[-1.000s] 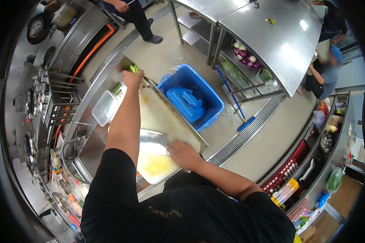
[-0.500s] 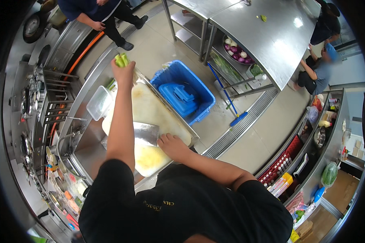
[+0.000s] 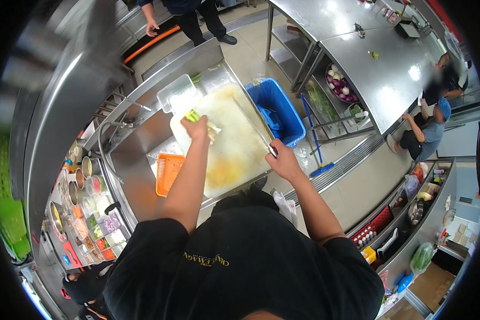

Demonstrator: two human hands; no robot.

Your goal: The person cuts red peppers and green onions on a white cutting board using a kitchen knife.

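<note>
My left hand (image 3: 196, 129) is closed round a bunch of green stalks (image 3: 192, 115), perhaps celery, with pale ends showing on its right side. It is over the left part of a stained white cutting board (image 3: 226, 152). My right hand (image 3: 285, 161) grips a cleaver (image 3: 257, 127) by its handle at the board's right edge. The blade appears nearly edge-on, a thin line slanting up and left over the board. Beyond the board stands a clear plastic container (image 3: 175, 94), with a few green stalks (image 3: 196, 78) beside it.
A blue bin (image 3: 296, 125) stands right of the board. Left are an orange basket (image 3: 169, 173) in the sink and a curved faucet (image 3: 102, 141). A blue-handled broom (image 3: 313, 136) leans at a steel table (image 3: 381, 69). Other people are at the far side and right.
My left hand has brought the stalks back from the far edge to over the board. The cleaver has gone from lying flat to edge-on, its handle now in my right hand.
</note>
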